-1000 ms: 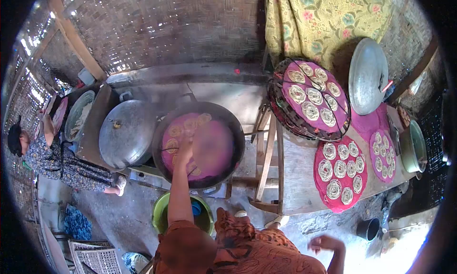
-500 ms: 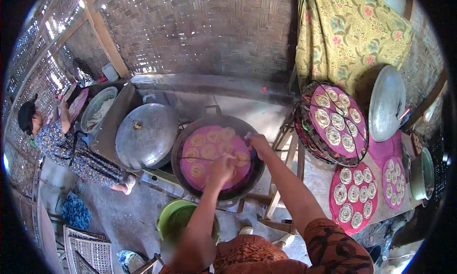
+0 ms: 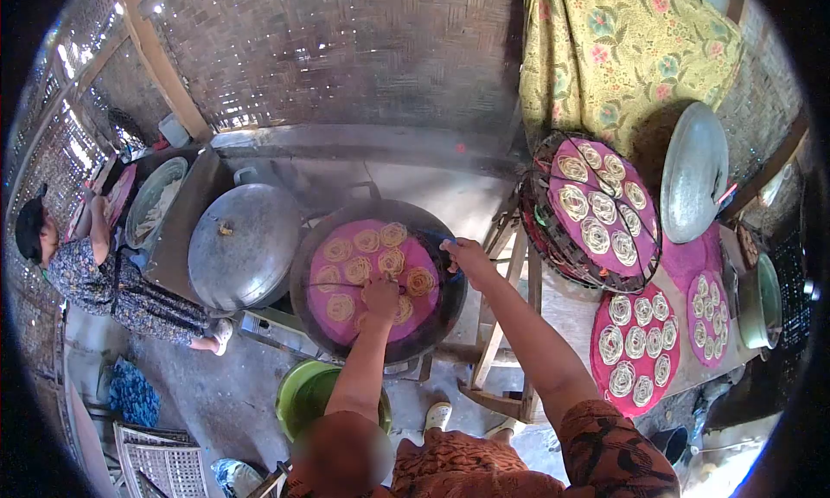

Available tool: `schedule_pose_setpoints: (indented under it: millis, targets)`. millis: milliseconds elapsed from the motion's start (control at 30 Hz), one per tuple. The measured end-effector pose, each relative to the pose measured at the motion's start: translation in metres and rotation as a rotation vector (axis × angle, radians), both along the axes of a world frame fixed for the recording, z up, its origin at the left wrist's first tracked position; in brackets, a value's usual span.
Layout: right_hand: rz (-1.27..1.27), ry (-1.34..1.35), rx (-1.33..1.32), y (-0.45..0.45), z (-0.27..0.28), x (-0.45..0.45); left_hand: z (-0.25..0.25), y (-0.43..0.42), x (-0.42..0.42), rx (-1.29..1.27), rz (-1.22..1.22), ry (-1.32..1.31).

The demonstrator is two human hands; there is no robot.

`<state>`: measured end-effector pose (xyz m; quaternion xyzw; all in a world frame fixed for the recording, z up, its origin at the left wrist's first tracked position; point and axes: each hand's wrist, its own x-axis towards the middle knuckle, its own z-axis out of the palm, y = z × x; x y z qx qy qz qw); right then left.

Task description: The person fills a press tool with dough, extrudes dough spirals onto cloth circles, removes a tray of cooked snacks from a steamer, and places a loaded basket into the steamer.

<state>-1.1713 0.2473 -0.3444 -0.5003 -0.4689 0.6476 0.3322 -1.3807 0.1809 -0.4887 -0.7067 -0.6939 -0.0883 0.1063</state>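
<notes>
A large dark wok holds a round pink sheet with several coiled noodle nests on it. My left hand is closed over the middle of the sheet, among the nests; what its fingers hold is too small to tell. At the wok's right rim my right hand is closed on something small and blue-white that I cannot make out. A thin dark stick or wire runs across the sheet to my left hand.
A lidded pot stands left of the wok, a green basin below. To the right are stacked trays, a red sheet with nests and a metal lid. A co-worker is at far left.
My right hand has come up from low at the right to the wok's right rim. My left hand moved over the sheet, lately slightly left and up. The view has shifted.
</notes>
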Motion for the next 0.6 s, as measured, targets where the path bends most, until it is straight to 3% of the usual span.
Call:
schedule_pose_setpoints:
  millis: [67,200,267,333,367,433,467,533,567,600]
  targets:
    - [-0.024,-0.009,0.016,-0.002,0.000,0.000,0.011,-0.001,0.004,-0.207,-0.033,0.103]
    - [-0.011,-0.017,-0.004,-0.002,-0.003,0.004,0.019,0.005,-0.011,-0.115,-0.130,0.034]
    - [0.001,0.027,-0.026,-0.001,-0.003,0.008,0.055,0.001,-0.028,-0.143,0.016,-0.503]
    - [0.007,-0.007,-0.014,0.000,0.001,0.011,0.136,-0.020,-0.053,-0.115,0.057,-1.064]
    - [0.015,-0.043,0.006,0.003,0.006,0.013,0.172,-0.025,-0.084,-0.265,-0.036,-0.979]
    - [-0.032,0.064,-0.026,0.019,-0.024,0.013,0.221,-0.057,-0.132,-0.356,-0.016,-1.090]
    - [0.098,0.045,0.297,0.036,-0.057,0.012,0.222,-0.071,-0.153,-0.303,0.020,-1.257]
    - [0.092,0.104,0.291,0.042,-0.043,0.004,0.230,-0.093,-0.179,-0.228,0.156,-1.616]
    - [-0.032,0.207,-0.045,0.038,-0.020,-0.009,0.237,-0.101,-0.184,-0.190,0.270,-1.809]
    - [-0.035,0.238,-0.076,0.042,-0.015,-0.013,0.241,-0.106,-0.191,-0.247,0.343,-1.982]
